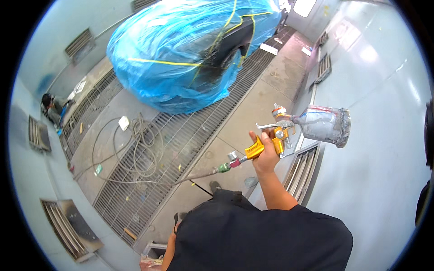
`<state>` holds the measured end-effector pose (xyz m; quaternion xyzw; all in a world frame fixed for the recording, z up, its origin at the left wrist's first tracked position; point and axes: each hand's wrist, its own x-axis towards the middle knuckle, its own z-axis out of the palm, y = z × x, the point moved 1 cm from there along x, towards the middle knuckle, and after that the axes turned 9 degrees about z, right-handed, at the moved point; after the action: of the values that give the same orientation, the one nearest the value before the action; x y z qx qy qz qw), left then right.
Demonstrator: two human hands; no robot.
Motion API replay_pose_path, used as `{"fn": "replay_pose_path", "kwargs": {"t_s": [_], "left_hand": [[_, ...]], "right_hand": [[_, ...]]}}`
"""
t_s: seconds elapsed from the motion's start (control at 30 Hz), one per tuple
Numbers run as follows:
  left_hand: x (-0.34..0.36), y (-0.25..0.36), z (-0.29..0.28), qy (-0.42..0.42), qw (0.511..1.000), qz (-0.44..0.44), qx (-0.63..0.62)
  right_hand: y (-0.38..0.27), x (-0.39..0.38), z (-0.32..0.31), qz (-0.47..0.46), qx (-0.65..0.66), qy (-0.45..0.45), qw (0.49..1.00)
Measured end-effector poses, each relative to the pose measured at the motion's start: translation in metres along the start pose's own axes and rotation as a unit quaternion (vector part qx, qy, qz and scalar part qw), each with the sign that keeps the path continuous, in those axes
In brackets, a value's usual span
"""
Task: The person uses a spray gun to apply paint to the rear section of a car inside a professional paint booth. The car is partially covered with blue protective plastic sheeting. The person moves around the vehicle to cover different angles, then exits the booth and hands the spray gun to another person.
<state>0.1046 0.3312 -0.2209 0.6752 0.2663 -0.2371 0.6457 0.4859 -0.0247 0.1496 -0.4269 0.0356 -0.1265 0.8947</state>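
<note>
My right hand is closed around the orange-yellow handle of a paint spray gun, held out in front of me on the right. A paint-smeared, greyish cup is fixed to the gun and tilts sideways to the right. Below the handle are a small round gauge and a green coupling, joined to an air hose that runs left. Of my left arm only a strip of skin shows beside my black clothing; the fingers are hidden.
A car under blue plastic sheeting with yellow tape stands ahead, its dark side partly bare. Coiled hose lies on the floor grating. Vented grey walls flank me. Someone seems to crouch at far left.
</note>
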Motion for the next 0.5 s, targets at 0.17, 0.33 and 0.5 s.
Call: {"fn": "replay_pose_path", "kwargs": {"t_s": [0.17,0.33,0.5], "left_hand": [[0.061,0.059,0.04,0.006,0.999,0.052,-0.006],[0.105,0.131,0.076,0.009,0.949,0.106,0.297],[0.118,0.252,0.129,0.082,0.85,0.291,0.432]], "right_hand": [[-0.027,0.04,-0.033,0.01,0.008,-0.01,1.0],[-0.063,0.086,-0.044,0.007,0.03,-0.051,0.998],[-0.08,0.113,-0.057,0.019,0.068,-0.103,0.992]]}}
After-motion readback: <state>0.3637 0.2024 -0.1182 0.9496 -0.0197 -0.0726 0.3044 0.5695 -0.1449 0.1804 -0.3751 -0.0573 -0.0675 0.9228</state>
